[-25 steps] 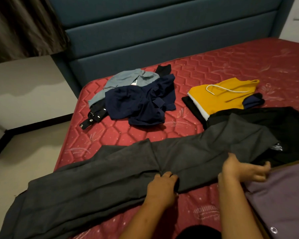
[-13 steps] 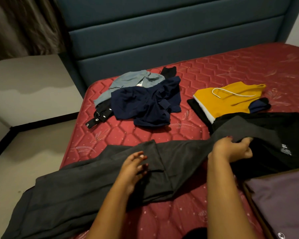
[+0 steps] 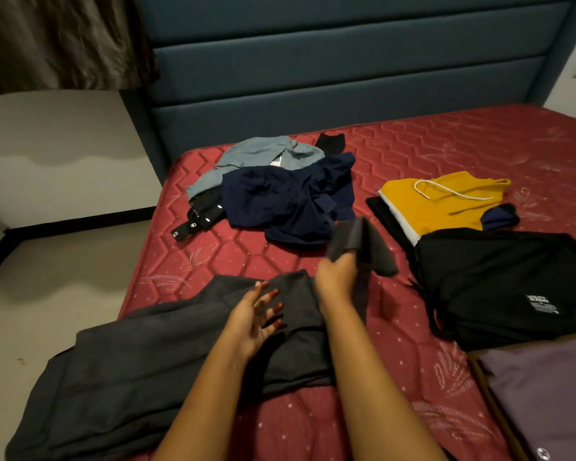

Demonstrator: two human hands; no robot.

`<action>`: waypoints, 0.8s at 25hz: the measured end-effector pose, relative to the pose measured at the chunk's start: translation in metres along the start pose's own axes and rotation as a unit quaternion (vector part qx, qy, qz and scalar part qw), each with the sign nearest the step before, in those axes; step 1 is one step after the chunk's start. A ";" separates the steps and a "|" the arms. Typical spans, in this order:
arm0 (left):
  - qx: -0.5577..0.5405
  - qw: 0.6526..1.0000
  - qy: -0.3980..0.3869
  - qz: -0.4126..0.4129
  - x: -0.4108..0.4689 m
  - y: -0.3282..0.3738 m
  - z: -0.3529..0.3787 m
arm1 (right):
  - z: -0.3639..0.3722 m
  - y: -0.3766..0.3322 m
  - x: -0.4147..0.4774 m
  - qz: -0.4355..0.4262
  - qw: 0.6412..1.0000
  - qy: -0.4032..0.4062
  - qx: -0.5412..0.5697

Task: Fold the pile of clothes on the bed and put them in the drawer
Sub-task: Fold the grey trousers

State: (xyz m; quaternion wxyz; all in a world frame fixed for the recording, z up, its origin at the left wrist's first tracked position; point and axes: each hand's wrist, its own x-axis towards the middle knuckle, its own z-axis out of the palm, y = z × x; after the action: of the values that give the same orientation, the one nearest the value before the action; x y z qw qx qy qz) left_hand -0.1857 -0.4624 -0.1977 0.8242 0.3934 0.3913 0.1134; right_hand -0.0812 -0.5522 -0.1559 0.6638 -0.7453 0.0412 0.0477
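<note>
My right hand [image 3: 338, 277] grips one end of the grey trousers [image 3: 130, 377] and holds it up, my left hand [image 3: 253, 319] is spread loose over them, and past the trousers on the red bed [image 3: 446, 144] lies the messy pile [image 3: 290, 201], with a black top [image 3: 496, 277] to their right.

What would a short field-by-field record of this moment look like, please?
garment in work: grey trousers, lying across the near mattress edge
right hand: grips one trouser end, lifted off the bed
left hand: open, fingers spread over the trousers
unfolded pile: navy garment, light blue shirt
set aside at right: yellow garment, black garment
</note>
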 end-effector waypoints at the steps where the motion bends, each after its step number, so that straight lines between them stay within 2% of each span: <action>1: -0.012 1.000 0.001 0.002 0.002 0.003 -0.005 | 0.008 0.005 -0.013 -0.062 0.988 -0.065 -0.128; 2: -0.035 0.999 0.010 0.007 0.003 0.004 -0.014 | 0.015 0.012 -0.028 -0.154 0.942 -0.145 -0.260; 3: -0.071 0.997 0.019 0.013 0.002 0.006 -0.025 | 0.022 0.024 -0.043 -0.258 0.861 -0.232 -0.372; 5: -0.162 0.985 0.040 0.034 -0.001 0.006 -0.056 | 0.026 0.060 -0.070 -0.428 0.678 -0.350 -0.484; 6: -0.191 0.980 0.050 0.034 -0.005 0.006 -0.071 | 0.026 0.081 -0.078 -0.455 0.610 -0.391 -0.517; 7: -0.199 0.978 0.062 0.022 -0.009 0.007 -0.087 | 0.024 0.101 -0.084 -0.462 0.583 -0.408 -0.529; 9: -0.147 0.984 0.101 0.014 -0.010 0.009 -0.107 | 0.018 0.115 -0.087 -0.453 0.539 -0.447 -0.552; 10: -0.101 0.984 0.145 0.035 -0.004 0.010 -0.117 | 0.018 0.116 -0.086 -0.448 0.528 -0.454 -0.561; 12: -0.021 0.965 0.243 0.099 0.003 0.017 -0.125 | 0.017 0.111 -0.088 -0.444 0.518 -0.463 -0.566; 13: 0.020 0.956 0.267 0.119 0.003 0.022 -0.127 | 0.017 0.110 -0.090 -0.440 0.521 -0.467 -0.562; 15: 0.125 0.947 0.270 0.123 0.002 0.030 -0.129 | 0.016 0.108 -0.097 -0.452 0.527 -0.470 -0.545; 17: 0.174 0.947 0.241 0.118 0.003 0.034 -0.128 | 0.014 0.110 -0.101 -0.481 0.533 -0.456 -0.526; 20: 0.108 0.950 0.249 0.151 -0.002 0.041 -0.145 | 0.016 0.117 -0.106 -0.496 0.532 -0.445 -0.523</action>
State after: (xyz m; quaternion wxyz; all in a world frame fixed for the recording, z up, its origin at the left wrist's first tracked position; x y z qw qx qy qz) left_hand -0.2883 -0.3555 -0.2223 0.6259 0.4942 0.5300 0.2882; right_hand -0.2009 -0.5497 -0.2600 0.0054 -0.7424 -0.6681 0.0496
